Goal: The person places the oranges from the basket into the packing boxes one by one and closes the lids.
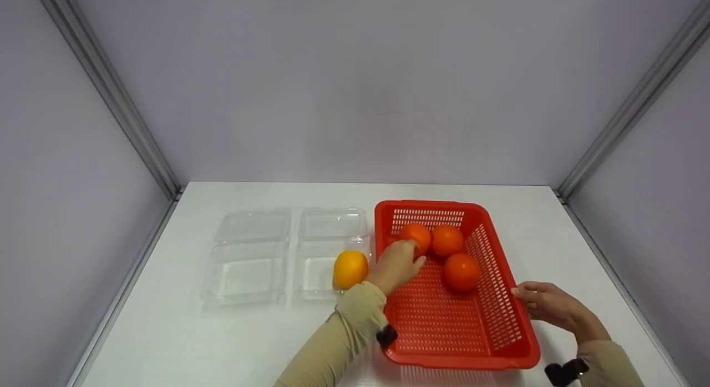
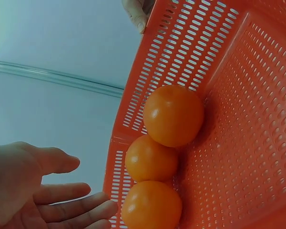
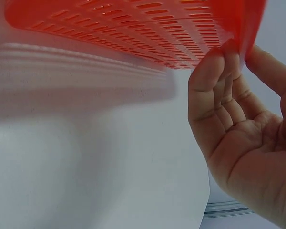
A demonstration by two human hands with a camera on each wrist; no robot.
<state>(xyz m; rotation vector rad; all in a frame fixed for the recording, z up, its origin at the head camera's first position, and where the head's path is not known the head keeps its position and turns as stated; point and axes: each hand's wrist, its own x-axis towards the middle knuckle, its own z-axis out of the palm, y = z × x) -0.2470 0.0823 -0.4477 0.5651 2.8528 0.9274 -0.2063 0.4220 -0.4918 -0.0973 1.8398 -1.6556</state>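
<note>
A red perforated plastic basket holds three oranges grouped toward its far end. Over the basket's left side is my left hand, beside the far-left orange. In the left wrist view the fingers of that hand are extended with space between thumb and fingers, and no fruit lies in them. My right hand pinches the basket's right rim, with the thumb on one side and curled fingers on the other, as the right wrist view shows.
Left of the basket, a clear hinged plastic box lies open with a yellower orange in its near half. Another clear box, also open, is further left. Grey-white walls enclose the white table.
</note>
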